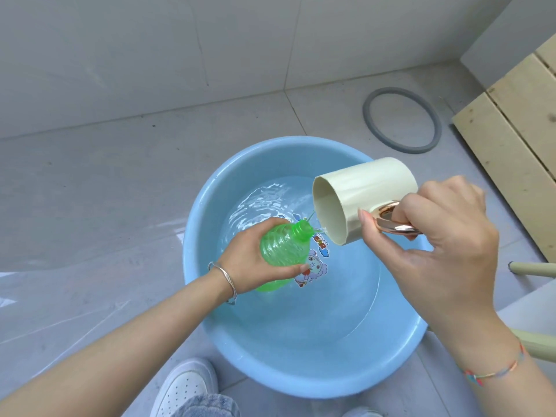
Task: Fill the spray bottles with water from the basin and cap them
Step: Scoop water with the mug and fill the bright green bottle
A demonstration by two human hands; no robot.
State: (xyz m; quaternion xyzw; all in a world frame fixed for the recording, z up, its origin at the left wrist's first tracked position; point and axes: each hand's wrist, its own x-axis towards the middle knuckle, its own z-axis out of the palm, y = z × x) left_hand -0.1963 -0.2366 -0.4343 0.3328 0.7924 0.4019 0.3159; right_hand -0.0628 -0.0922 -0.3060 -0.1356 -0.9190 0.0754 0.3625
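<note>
A blue basin (258, 365) holding water stands on the floor below me. My left hand (243, 263) grips a green ribbed spray bottle (282, 251), uncapped, tilted with its neck pointing up and right over the water. My right hand (436, 236) holds a cream cup (361, 191) by its rose-gold handle (394, 221). The cup is tipped on its side, its lip right at the bottle's neck, and a thin stream of water runs from it. No cap or spray head is in view.
A grey rubber ring (401, 119) lies on the tiled floor beyond the basin. A wooden slatted panel (517, 139) leans at the right. A cream furniture leg (532, 269) is at the right edge. My white shoe (183, 383) is by the basin's near rim.
</note>
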